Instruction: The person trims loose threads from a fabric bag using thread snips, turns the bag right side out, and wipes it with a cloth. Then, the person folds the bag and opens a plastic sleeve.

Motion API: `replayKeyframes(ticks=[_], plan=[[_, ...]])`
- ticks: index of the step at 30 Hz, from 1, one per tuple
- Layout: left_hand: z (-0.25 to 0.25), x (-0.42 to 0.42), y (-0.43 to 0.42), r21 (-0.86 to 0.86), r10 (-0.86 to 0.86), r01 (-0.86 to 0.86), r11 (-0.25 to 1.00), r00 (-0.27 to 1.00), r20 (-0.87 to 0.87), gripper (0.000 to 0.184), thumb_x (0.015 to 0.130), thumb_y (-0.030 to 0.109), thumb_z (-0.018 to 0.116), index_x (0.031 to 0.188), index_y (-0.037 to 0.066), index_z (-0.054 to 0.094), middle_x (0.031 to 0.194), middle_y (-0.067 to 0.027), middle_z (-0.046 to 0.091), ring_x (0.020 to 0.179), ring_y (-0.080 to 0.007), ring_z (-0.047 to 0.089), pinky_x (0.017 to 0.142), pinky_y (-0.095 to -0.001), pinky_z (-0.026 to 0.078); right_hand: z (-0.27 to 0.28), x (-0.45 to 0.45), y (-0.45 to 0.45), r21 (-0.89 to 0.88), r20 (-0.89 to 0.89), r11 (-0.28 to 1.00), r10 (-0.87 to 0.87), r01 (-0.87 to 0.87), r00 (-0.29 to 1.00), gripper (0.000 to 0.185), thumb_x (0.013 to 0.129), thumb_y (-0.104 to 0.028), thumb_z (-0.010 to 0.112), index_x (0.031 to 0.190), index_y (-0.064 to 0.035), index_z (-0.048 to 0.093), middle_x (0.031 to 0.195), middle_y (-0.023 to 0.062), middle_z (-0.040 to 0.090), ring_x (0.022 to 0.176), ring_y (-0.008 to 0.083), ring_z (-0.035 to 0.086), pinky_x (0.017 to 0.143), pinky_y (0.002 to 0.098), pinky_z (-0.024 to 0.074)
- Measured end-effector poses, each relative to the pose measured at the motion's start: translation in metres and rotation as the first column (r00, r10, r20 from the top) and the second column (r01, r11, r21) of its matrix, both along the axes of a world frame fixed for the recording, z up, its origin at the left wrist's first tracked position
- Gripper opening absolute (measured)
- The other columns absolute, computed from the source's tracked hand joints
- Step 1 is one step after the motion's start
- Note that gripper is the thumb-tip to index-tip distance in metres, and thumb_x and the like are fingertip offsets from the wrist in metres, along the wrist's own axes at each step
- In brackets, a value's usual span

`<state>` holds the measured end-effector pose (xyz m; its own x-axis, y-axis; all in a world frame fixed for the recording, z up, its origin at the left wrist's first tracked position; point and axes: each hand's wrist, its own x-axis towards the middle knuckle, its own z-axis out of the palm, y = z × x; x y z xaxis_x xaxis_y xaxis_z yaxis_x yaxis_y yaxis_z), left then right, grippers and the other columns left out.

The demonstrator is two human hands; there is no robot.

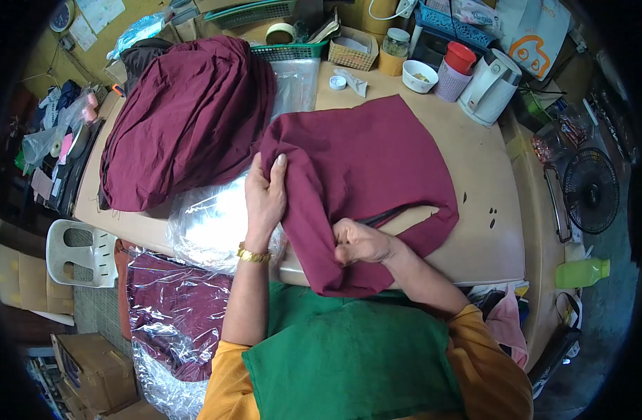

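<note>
both hands on maroon cloth [377, 150], looks mid-handling.
cloth lies on table [485, 133] right in front of person, near edge hanging slightly over; partly spread, upper part fairly flat, lower part bunched with a gap showing table. so part laid out, creases and bunching left, as far as can be judged. maroon pile [188, 126] loose at left on table; wrapped bundle [177, 308] in clear plastic below table edge. left hand [265, 199] pinches cloth's left edge, thumb on top, fingers mostly hidden. right hand [363, 241] curled nearly into a fist on cloth beside gap, exact finger grip hidden. hands apart.
</note>
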<state>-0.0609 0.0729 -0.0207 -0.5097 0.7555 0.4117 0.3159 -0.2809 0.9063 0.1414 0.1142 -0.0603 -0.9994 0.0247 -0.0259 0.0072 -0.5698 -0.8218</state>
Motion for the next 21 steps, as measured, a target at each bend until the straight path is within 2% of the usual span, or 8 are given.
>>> replayKeyframes(ticks=[2, 4, 6, 7, 12, 14, 18, 21], plan=[[0.011, -0.015, -0.022, -0.148, 0.013, -0.035, 0.988, 0.989, -0.149, 0.038, 0.098, 0.027, 0.062, 0.116, -0.006, 0.062, 0.093, -0.0173, 0.069, 0.084, -0.0141, 0.063, 0.075, -0.0290, 0.050, -0.001, 0.004, 0.008, -0.079, -0.093, 0.996, -0.053, 0.046, 0.994, 0.039, 0.085, -0.021, 0.078, 0.111, 0.0017, 0.060, 0.087, 0.0033, 0.065, 0.081, 0.0077, 0.060, 0.073, 0.0217, 0.0502], [0.028, -0.014, -0.052, -0.697, -0.189, 0.240, 0.675, 0.970, 0.151, 0.055, 0.090, 0.039, 0.070, 0.115, -0.010, 0.060, 0.087, -0.0228, 0.068, 0.082, -0.0172, 0.065, 0.074, -0.0319, 0.051, 0.024, 0.002, 0.005, 0.047, 0.037, 0.975, -0.218, 0.216, 0.975, 0.045, 0.085, -0.010, 0.076, 0.123, 0.0017, 0.054, 0.101, 0.0050, 0.065, 0.091, 0.0095, 0.060, 0.081, 0.0244, 0.0508], [0.014, -0.001, -0.066, -0.618, -0.394, 0.258, 0.742, 0.914, -0.092, 0.067, 0.085, 0.047, 0.074, 0.113, -0.013, 0.060, 0.085, -0.0253, 0.068, 0.083, -0.0172, 0.067, 0.073, -0.0327, 0.052, 0.012, -0.009, -0.003, 0.358, 0.023, 0.890, -0.310, 0.282, 0.950, 0.044, 0.084, 0.001, 0.073, 0.123, 0.0017, 0.055, 0.108, 0.0069, 0.064, 0.098, 0.0116, 0.060, 0.090, 0.0305, 0.0502], [0.022, 0.001, -0.070, -0.767, -0.463, 0.217, 0.604, 0.878, -0.117, 0.046, 0.091, 0.034, 0.071, 0.108, -0.008, 0.063, 0.079, -0.0066, 0.066, 0.060, -0.0123, 0.055, 0.051, -0.0295, 0.045, 0.007, -0.014, -0.008, 0.403, 0.011, 0.842, -0.396, 0.358, 0.918, 0.042, 0.083, 0.001, 0.074, 0.121, 0.0026, 0.055, 0.107, 0.0068, 0.064, 0.095, 0.0103, 0.060, 0.086, 0.0290, 0.0512], [0.000, -0.001, -0.090, -0.476, -0.315, 0.492, 0.728, 0.858, 0.405, 0.051, 0.087, 0.028, 0.077, 0.117, -0.009, 0.059, 0.092, -0.0064, 0.069, 0.070, -0.0148, 0.061, 0.064, -0.0332, 0.051, 0.001, -0.013, -0.040, 0.300, 0.126, 0.760, -0.631, 0.577, 0.765, 0.031, 0.082, 0.001, 0.075, 0.110, 0.0047, 0.060, 0.099, 0.0074, 0.064, 0.084, 0.0089, 0.063, 0.072, 0.0259, 0.0537], [-0.015, 0.007, -0.094, -0.329, -0.317, 0.492, 0.806, 0.829, 0.461, 0.075, 0.084, 0.035, 0.079, 0.133, -0.011, 0.046, 0.126, -0.0204, 0.061, 0.115, -0.0230, 0.059, 0.101, -0.0348, 0.046, 0.002, -0.015, -0.050, 0.664, -0.215, 0.363, -0.745, 0.654, 0.631, 0.015, 0.084, 0.007, 0.070, 0.097, 0.0073, 0.062, 0.106, 0.0095, 0.059, 0.083, 0.0116, 0.066, 0.072, 0.0232, 0.0581], [-0.018, 0.022, -0.093, -0.442, -0.299, 0.388, 0.809, 0.919, 0.259, 0.081, 0.083, 0.032, 0.081, 0.139, -0.008, 0.039, 0.135, -0.0204, 0.053, 0.124, -0.0250, 0.052, 0.108, -0.0371, 0.040, 0.015, -0.012, -0.059, 0.767, -0.607, -0.220, -0.554, 0.603, 0.569, 0.019, 0.078, 0.008, 0.071, 0.095, 0.0077, 0.064, 0.100, 0.0144, 0.057, 0.079, 0.0204, 0.066, 0.066, 0.0297, 0.0570], [-0.014, 0.032, -0.092, -0.320, -0.275, 0.408, 0.855, 0.880, 0.387, 0.079, 0.082, 0.018, 0.081, 0.141, -0.007, 0.035, 0.131, -0.0191, 0.055, 0.122, -0.0249, 0.053, 0.107, -0.0378, 0.041, 0.012, -0.006, -0.060, 0.795, -0.580, -0.221, -0.550, 0.565, 0.601, 0.021, 0.080, 0.005, 0.068, 0.101, 0.0058, 0.064, 0.095, 0.0153, 0.058, 0.079, 0.0279, 0.063, 0.069, 0.0366, 0.0535]])
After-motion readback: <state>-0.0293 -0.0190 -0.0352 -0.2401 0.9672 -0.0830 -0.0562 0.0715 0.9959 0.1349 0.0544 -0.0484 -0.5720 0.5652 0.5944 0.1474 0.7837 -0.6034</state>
